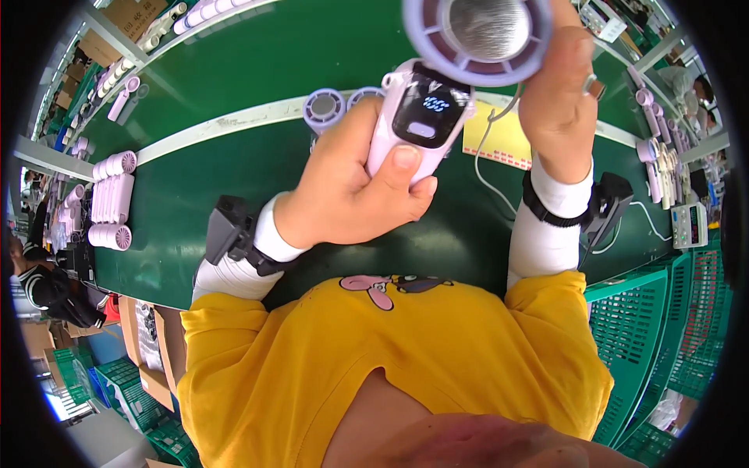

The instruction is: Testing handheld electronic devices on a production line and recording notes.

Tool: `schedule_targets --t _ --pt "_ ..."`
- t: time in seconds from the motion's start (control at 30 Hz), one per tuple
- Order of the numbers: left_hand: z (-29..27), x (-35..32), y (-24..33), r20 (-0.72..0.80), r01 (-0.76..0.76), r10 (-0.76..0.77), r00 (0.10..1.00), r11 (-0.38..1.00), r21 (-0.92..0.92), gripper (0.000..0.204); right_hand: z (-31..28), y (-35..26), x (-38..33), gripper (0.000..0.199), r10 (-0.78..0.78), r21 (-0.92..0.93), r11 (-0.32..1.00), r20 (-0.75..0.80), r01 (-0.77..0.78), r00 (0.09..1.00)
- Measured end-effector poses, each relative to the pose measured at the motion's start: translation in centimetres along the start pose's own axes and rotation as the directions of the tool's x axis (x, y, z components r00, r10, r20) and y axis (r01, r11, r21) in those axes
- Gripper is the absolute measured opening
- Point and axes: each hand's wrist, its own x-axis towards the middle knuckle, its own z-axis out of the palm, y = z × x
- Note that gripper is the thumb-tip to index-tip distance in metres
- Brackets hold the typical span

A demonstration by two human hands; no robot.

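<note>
Left grip (pixel 351 187) around handle (pixel 424 117), right grip (pixel 558 109) at fan head (pixel 485 30)

A green workbench (pixel 195 187) stands between pale posts (pixel 113 35), green crates (pixel 628 335) rightward, seemingly bluish floor (pixel 105 345) at lower left.

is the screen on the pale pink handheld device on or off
On: bluish-white digits glow on the black screen of the pale pink handheld device held in the left hand.
</note>
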Motion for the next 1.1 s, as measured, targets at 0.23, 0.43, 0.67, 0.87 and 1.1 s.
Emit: schedule_targets --t 0.23,0.43,0.67,0.87,1.1 --pt "-2.0 0.3 -0.4 0.209 -0.202 0.148 0.967 0.942 0.267 0.036 0.6 -0.3 -0.4 0.070 -0.011 0.027 1.000 0.028 0.010 1.000" --pt "-2.1 -0.7 -0.6 0.262 -0.390 0.299 0.918 0.802 0.453 0.041 1.8 -1.3 -1.2 0.068 0.391 0.220 0.863 0.275 -0.454 0.878" --pt "-0.9 0.6 -1.1 0.263 -0.570 0.517 0.815 0.632 0.525 0.047 3.9 -2.6 -2.5 0.070 0.153 0.119 0.983 -0.141 -0.137 0.978" --pt "-0.8 -0.5 2.4 0.249 0.150 -0.016 0.968 0.834 -0.532 0.055 2.8 -1.8 -1.6 0.042 -0.003 -0.273 0.962 -0.086 -0.021 0.996" --pt "-4.6 -2.8 10.7 -0.289 -0.458 0.359 0.887 0.761 -0.460 0.049 1.2 -1.3 -1.3 0.030 0.162 -0.483 0.868 0.065 -0.111 0.985"
